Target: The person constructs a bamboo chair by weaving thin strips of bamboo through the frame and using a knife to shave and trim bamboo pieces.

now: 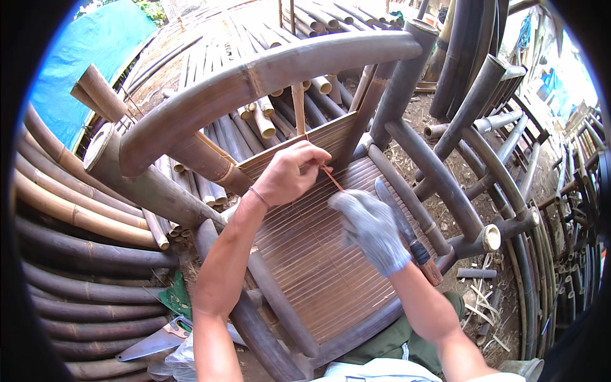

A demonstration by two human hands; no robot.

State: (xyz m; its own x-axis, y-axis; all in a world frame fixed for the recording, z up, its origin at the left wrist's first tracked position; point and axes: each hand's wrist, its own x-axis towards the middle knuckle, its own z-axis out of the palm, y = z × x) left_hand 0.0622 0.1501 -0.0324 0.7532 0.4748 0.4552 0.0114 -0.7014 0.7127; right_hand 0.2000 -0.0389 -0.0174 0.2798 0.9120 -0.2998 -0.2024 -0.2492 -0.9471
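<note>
Bare left hand [291, 175] tightly pinches 1 thin, flat, reddish strip [333, 179] above the slatted bamboo seat [318, 267]; knit-gloved right hand [369, 226] curls at its lower end, too blurred to tell its grip, beside a wood-handled knife [419, 251]

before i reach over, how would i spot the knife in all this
Start at the big bamboo chair, then drop to its slatted seat. The knife lies along the seat's right side, beside the gloved right hand. Unlike the round rail next to it, it has a flat blade and a black-and-brown handle.
</note>
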